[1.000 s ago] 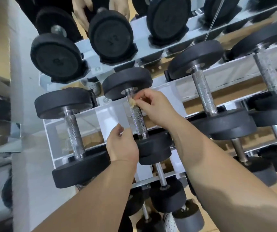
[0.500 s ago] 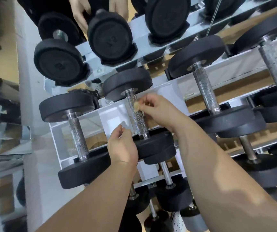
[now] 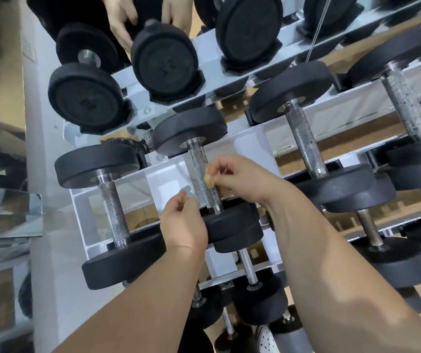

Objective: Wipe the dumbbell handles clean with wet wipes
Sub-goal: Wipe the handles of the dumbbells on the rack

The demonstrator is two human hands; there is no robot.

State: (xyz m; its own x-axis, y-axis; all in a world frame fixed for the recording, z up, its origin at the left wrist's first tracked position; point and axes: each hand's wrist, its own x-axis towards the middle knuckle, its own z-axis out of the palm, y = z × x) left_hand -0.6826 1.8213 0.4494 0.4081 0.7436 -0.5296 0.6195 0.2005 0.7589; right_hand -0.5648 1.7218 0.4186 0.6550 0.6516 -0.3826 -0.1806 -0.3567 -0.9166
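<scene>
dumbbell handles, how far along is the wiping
Done: nothing looks visibly cleaner, so I cannot tell. In hand: the right hand pinches a wadded wipe against the middle of one handle; the left hand sits by its lower head. Left: likely the neighbouring handles, which nobody touches.

- dumbbell handle: knurled, rough bare metal; ends matt black rubber
- wipe: crumpled, yellowish cloth
- rack: smooth, white-painted metal

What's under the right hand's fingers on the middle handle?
A crumpled yellowish wipe, pinched by the right hand against the knurled handle. The fingers cover most of it, so its wrap cannot be seen.
</scene>
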